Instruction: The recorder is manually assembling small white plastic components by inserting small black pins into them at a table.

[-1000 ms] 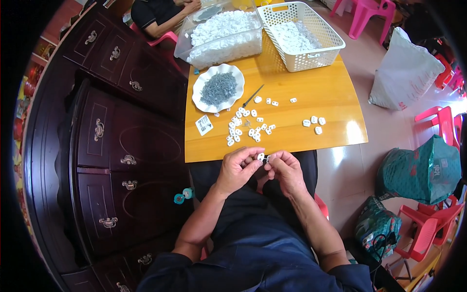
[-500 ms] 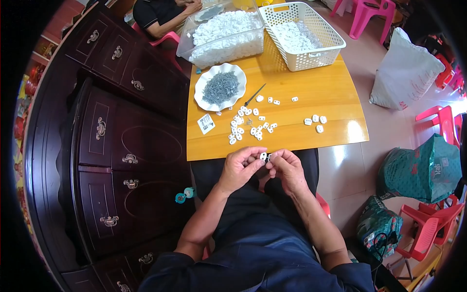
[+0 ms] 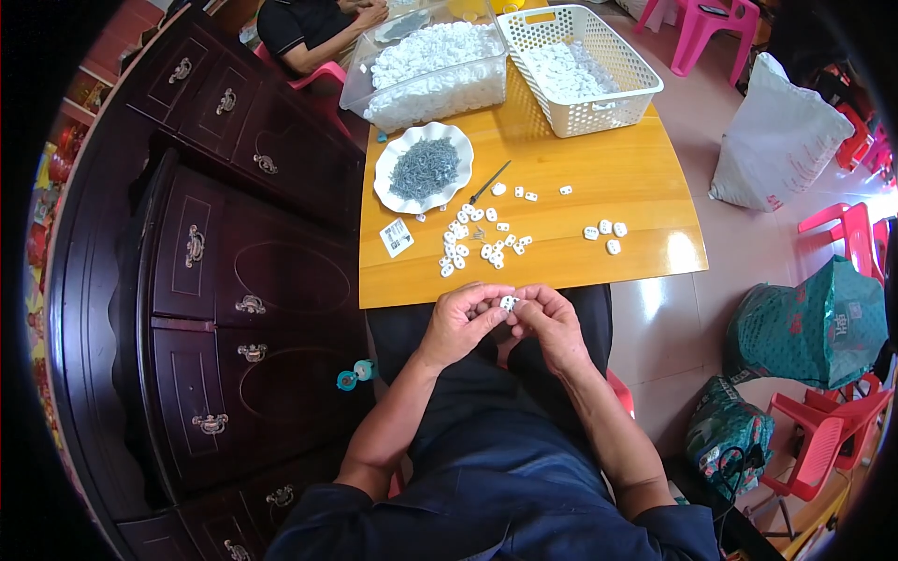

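Observation:
Just off the table's near edge, above my lap, my left hand point(image 3: 465, 321) pinches a small white oval plastic piece with dark holes point(image 3: 508, 303). Thumb and fingertips of my right hand point(image 3: 550, 325) close on the piece's right side, so the two hands meet there. Whether the right fingers also hold a second small part is hidden. On the table point(image 3: 617, 187) ahead lies a loose cluster of similar white pieces point(image 3: 461, 238), with a few small screws point(image 3: 478, 233) among them. A thin dark pointed tool point(image 3: 490, 182) lies behind the cluster.
A scalloped white plate point(image 3: 384, 178) holds many grey screws point(image 3: 424, 168). Behind it stand a clear bin point(image 3: 440, 105) of white parts and a white perforated basket point(image 3: 599, 120). Several white pieces point(image 3: 605, 227) sit at right. A dark cabinet point(image 3: 271, 365) flanks my left; a person point(image 3: 304, 42) sits beyond.
My right hand has moved slightly left, closing the gap to the left hand. Its fingertips now press against the white piece, and the dark bit between them no longer shows.

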Demonstrator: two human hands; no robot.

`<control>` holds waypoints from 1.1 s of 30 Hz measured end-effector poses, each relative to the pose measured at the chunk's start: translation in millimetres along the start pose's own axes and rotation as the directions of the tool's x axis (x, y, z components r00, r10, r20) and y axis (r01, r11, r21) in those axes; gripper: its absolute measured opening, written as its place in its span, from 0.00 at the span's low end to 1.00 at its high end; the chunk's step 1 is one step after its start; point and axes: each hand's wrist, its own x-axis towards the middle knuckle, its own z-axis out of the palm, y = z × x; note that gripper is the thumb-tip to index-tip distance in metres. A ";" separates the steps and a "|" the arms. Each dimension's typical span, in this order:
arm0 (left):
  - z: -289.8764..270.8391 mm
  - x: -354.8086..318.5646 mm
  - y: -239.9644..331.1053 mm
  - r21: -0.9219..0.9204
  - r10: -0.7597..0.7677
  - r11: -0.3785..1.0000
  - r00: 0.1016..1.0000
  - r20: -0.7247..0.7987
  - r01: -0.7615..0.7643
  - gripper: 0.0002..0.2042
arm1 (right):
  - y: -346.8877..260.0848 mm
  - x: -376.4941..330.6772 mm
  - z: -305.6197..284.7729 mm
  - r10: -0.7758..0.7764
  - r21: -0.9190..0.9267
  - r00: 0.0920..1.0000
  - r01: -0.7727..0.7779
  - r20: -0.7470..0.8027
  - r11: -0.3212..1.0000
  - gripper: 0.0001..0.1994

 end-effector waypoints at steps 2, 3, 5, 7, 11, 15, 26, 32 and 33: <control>-3.1 -1.8 -3.6 0.002 -0.023 1.000 1.000 -0.005 0.023 0.12 | 1.1 0.6 0.1 0.011 -0.011 1.000 -0.011 0.015 1.000 0.06; -4.4 -2.8 -5.2 0.004 -0.046 0.999 0.999 -0.008 0.046 0.12 | 1.8 0.9 0.2 0.021 -0.021 0.999 -0.020 0.029 1.000 0.06; -4.4 -2.1 -3.5 0.008 -0.033 0.999 0.999 0.002 0.033 0.12 | 2.4 0.6 -0.2 0.018 -0.027 0.999 -0.017 0.033 0.999 0.06; -4.3 -1.2 -1.8 0.011 -0.018 1.000 1.000 0.010 0.018 0.12 | 2.9 0.5 -0.7 0.016 -0.034 0.999 -0.014 0.039 0.999 0.06; -5.8 0.7 0.1 0.039 -0.012 0.999 0.999 0.035 0.011 0.13 | 2.3 -0.3 -1.9 0.023 -0.068 0.999 -0.020 0.041 0.998 0.08; -5.5 3.6 8.4 0.106 -0.045 0.994 0.996 0.082 0.036 0.13 | 2.5 -0.3 -4.4 0.039 -0.110 0.998 -0.033 0.058 0.993 0.10; 29.5 5.9 23.5 0.762 0.356 0.616 0.933 -0.043 -0.200 0.21 | 5.7 2.7 -0.9 0.040 0.029 0.999 -0.039 -0.034 0.999 0.09; 29.6 6.2 14.7 0.707 0.287 0.684 0.957 -0.034 -0.180 0.18 | -1.2 0.1 -1.5 0.095 0.152 0.995 -0.088 -0.039 0.984 0.10; 27.9 6.1 15.3 0.669 0.269 0.720 0.963 -0.024 -0.184 0.18 | -4.7 -1.0 1.1 0.139 0.196 0.988 -0.123 -0.068 0.973 0.10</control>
